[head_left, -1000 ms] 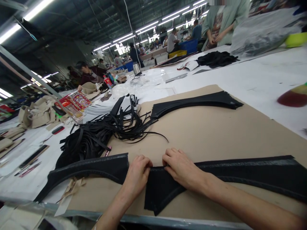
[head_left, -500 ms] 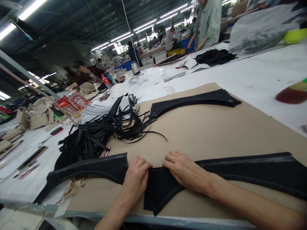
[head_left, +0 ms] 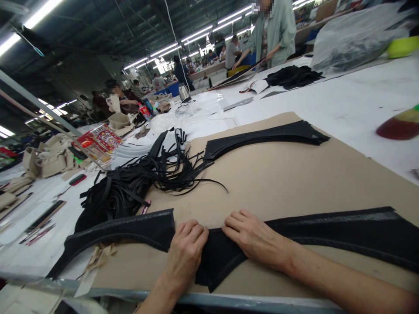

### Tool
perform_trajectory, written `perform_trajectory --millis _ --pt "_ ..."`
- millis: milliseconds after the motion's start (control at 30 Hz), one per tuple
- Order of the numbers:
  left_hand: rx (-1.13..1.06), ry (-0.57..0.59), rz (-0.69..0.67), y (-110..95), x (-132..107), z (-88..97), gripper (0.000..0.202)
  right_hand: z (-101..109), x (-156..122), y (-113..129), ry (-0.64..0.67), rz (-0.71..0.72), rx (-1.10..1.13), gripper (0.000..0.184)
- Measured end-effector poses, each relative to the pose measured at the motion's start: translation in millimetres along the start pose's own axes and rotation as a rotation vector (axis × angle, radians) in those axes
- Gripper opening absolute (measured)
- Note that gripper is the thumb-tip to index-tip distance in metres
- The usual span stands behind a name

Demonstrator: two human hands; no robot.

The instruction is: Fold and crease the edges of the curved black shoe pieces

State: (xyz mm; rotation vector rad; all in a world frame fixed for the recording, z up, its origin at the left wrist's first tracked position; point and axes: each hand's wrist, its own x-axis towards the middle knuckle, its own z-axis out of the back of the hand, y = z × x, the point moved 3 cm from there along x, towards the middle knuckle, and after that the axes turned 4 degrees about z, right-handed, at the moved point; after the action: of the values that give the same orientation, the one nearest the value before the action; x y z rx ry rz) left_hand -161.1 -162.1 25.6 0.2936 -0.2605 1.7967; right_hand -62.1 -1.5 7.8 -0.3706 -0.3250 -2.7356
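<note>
A long curved black leather piece (head_left: 330, 229) lies across the near edge of a brown cardboard sheet (head_left: 288, 174). My left hand (head_left: 187, 250) rests on its middle with fingers curled, pressing the top edge. My right hand (head_left: 253, 237) lies beside it, fingers bent and pressed together on the same edge. The two hands nearly touch. A second curved black piece (head_left: 114, 233) joins on the left under my left hand.
A tangle of thin black strips (head_left: 140, 183) lies to the left on the cardboard's far corner. A stack of curved black pieces (head_left: 265, 137) sits farther back. A red object (head_left: 397, 126) lies at the right. Tools (head_left: 42, 216) and beige parts are at the left. A person (head_left: 271, 32) stands beyond.
Both hands have slid slightly toward me along the black piece's edge. The person at the back has moved left along the far table.
</note>
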Motion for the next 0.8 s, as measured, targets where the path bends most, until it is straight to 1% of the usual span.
perform_trajectory --millis 200,367,467,533,600,700,800 --pt "0.046 -0.037 -0.06 3 -8 1.8 0.032 2 0 1 0.0 0.017 -0.031 0.006" --pt "0.067 -0.035 -0.083 16 -18 5.3 0.033 3 1 2 -0.007 0.024 -0.052 0.007" --pt "0.106 -0.071 -0.05 20 -21 12.2 0.034 4 1 3 -0.003 0.03 -0.06 0.006" --pt "0.114 -0.127 0.024 16 -18 15.9 0.036 5 1 3 0.005 0.036 -0.067 0.005" --pt "0.069 -0.159 0.08 5 -13 14.0 0.038 5 2 4 0.004 0.039 -0.077 0.005" --pt "-0.054 -0.133 0.095 -15 -5 -0.3 0.041 6 3 5 -0.016 0.038 -0.09 0.005" --pt "-0.142 -0.104 0.129 -26 -3 -16.0 0.044 5 2 4 -0.019 0.04 -0.091 0.006"
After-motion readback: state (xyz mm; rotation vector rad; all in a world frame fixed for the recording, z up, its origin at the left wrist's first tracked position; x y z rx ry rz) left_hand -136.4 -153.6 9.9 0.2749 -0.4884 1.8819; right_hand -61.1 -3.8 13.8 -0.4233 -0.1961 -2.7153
